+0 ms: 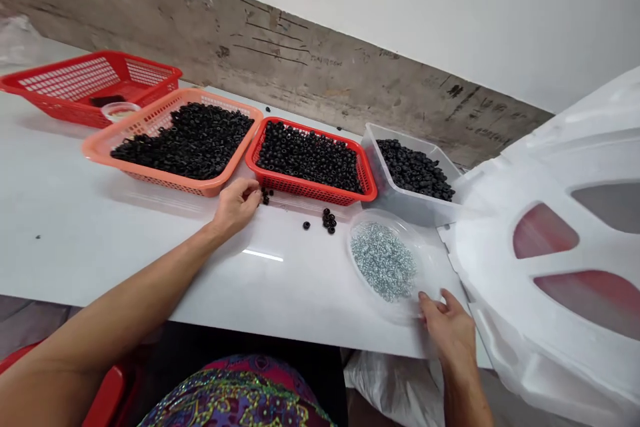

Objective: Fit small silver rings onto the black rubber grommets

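My left hand (239, 205) is closed in a pinch at the front left corner of the red basket (310, 191). Its fingertips touch a few small black rings (266, 196) on the table; whether one is between them is hidden. That basket is full of black rings. At the right, my right hand (449, 327) grips the near right rim of a clear round plastic tub (425, 280), thumb on the rim. Small shiny silvery pieces (384, 261) lie across the tub's bottom. Between the hands, a small cluster of black rings (329, 221) and a single ring (307, 225) rest on the table.
An orange basket (95, 150) of black pieces stands left of the red one. Farther left is a larger red basket (50, 103) with a small round container (120, 111). A clear bin (405, 203) of black pieces and a big white plastic frame (500, 280) stand right.
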Available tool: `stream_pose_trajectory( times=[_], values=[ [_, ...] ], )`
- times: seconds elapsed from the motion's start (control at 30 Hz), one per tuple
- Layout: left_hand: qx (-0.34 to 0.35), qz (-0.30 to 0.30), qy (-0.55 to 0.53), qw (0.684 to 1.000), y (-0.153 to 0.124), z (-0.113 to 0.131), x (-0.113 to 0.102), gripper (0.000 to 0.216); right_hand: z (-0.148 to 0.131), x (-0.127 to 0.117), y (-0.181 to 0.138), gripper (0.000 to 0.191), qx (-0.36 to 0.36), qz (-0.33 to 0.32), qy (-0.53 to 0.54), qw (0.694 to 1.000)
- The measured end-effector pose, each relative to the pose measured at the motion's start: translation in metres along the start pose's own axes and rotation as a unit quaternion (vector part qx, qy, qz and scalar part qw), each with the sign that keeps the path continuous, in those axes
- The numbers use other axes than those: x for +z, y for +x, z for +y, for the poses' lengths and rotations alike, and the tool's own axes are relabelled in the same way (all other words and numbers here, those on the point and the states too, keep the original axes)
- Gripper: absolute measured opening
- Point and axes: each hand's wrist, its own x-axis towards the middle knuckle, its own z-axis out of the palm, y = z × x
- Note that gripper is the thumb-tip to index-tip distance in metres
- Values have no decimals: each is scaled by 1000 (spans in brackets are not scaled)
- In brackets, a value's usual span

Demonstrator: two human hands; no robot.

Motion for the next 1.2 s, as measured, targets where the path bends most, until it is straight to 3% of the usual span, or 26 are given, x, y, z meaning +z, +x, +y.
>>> stream_pose_trajectory(
  times=[0.17,0.3,0.43,0.57,0.67,0.8,1.0,1.1,1.2],
  values=[
    [15,35,20,999,6,-12,2,13,-8,-6,5,88,-16,-38,-95,995],
    [2,-18,73,997,7,-12,2,22,-26,-17,-2,82,-29,-29,-195,980],
    [-59,-77,85,992,7,-11,3,32,-56,-22,-18,75,-141,86,-185,969],
    [-152,-84,4,985,9,-16,6,44,-85,-11,-32,61,-254,88,-123,955],
    [-188,-91,-59,976,10,-21,8,43,-103,3,-38,50,-371,65,-89,922],
    [-175,-87,-153,969,10,-24,14,42,-124,21,-41,37,-502,66,-69,859],
    [-207,-55,-267,940,10,-27,23,55,-154,32,-43,34,-628,60,-91,771],
    [-211,-17,-270,939,10,-28,25,58,-170,36,-42,34,-645,41,-100,756],
    [-218,19,-274,936,10,-30,25,55,-193,41,-33,34,-636,-9,-87,766]
  ],
)
